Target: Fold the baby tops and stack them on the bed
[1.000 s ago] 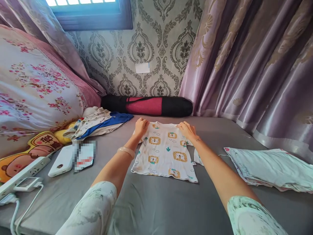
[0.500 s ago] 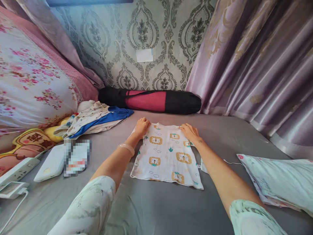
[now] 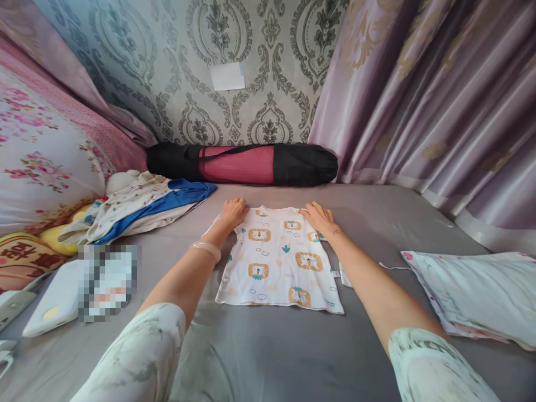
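Observation:
A small white child's shirt (image 3: 274, 259) printed with orange lion faces lies spread on the grey bed sheet, neckline away from me and hem towards me. My left hand (image 3: 234, 212), below a pale bangle on the wrist, is closed at the shirt's left shoulder. At the right shoulder, beside the neckline, the fingers of my right hand (image 3: 319, 216) are bent down and closed on the fabric. Both hands partly cover the sleeves. A bit of white cloth with a small tag shows beside my right forearm.
A black and red rolled bag (image 3: 238, 164) lies along the wall. To the left are heaped clothes (image 3: 146, 206), a white power bank (image 3: 58, 298), a blurred-out item (image 3: 111, 285) and a power strip (image 3: 14, 307). Folded pale fabric (image 3: 477, 290) lies at right.
My view has turned slightly to the right, so most things sit further left in it. Both hands stay at the shirt's shoulders, and the shirt lies much as before.

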`<state>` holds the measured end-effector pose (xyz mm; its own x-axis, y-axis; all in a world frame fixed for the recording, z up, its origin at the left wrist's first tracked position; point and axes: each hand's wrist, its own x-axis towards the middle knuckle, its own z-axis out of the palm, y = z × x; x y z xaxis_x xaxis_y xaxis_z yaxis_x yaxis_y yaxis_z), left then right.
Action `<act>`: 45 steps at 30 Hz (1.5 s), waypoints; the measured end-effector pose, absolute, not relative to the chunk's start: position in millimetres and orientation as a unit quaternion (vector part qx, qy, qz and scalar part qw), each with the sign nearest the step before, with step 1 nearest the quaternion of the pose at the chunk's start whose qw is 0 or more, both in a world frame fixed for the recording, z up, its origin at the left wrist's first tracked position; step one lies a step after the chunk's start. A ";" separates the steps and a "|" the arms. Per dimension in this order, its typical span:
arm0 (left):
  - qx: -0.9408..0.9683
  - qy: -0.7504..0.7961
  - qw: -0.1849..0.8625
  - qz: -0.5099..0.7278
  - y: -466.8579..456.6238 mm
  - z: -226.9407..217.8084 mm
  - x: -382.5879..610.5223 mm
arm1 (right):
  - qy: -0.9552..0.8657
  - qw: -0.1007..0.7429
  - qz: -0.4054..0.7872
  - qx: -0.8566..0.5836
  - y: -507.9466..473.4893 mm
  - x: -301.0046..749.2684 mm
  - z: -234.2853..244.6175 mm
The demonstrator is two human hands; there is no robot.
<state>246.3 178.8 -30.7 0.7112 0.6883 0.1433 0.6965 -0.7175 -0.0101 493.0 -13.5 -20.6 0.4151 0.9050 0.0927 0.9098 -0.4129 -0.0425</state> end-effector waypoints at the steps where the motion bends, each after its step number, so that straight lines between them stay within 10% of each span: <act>1: -0.917 -0.392 0.039 -0.064 174.3 -26.0 248.3 | -0.533 0.049 -0.043 -0.844 -13.0 488.2 -19.7; 31: -0.917 -0.396 -0.052 0.008 94.2 -48.6 254.9 | -0.534 0.098 0.108 -0.833 -19.5 411.7 -40.2; 45: -0.911 -0.403 -0.077 0.047 98.8 -43.8 260.2 | -0.342 0.363 0.126 -0.858 -99.0 531.0 -19.3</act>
<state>260.2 98.8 -43.8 0.6709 0.7269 -0.1468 0.7412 -0.6635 0.1020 531.0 -99.0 -19.3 0.7350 0.6773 0.0322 0.4951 -0.5036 -0.7080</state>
